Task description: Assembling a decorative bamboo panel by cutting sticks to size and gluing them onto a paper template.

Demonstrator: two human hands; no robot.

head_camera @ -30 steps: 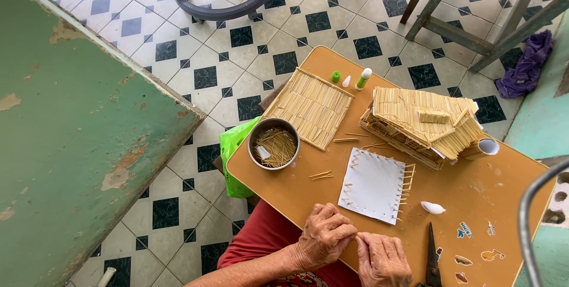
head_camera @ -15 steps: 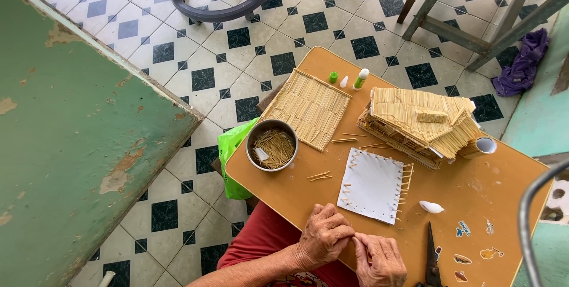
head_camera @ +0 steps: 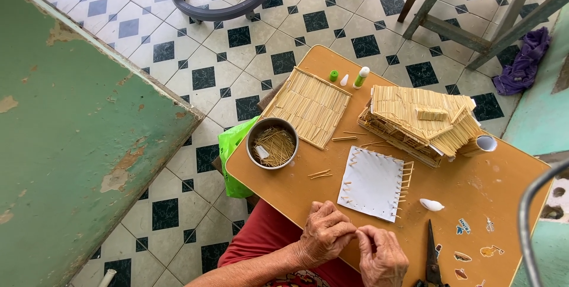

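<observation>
At the near edge of the small orange-brown wooden table (head_camera: 474,186), the left hand (head_camera: 325,241) and the right hand (head_camera: 382,258) meet, fingertips pinched together on what seems a thin pale wooden stick (head_camera: 357,233), too fine to tell surely; both are curled, neither spread. Just beyond them lies the white square paper sheet (head_camera: 372,183) edged with sticks, nearer the right hand, its long edges running away from the person; farther left stands the round metal bowl (head_camera: 272,143) of sticks, with black scissors (head_camera: 432,257) beside the right hand.
</observation>
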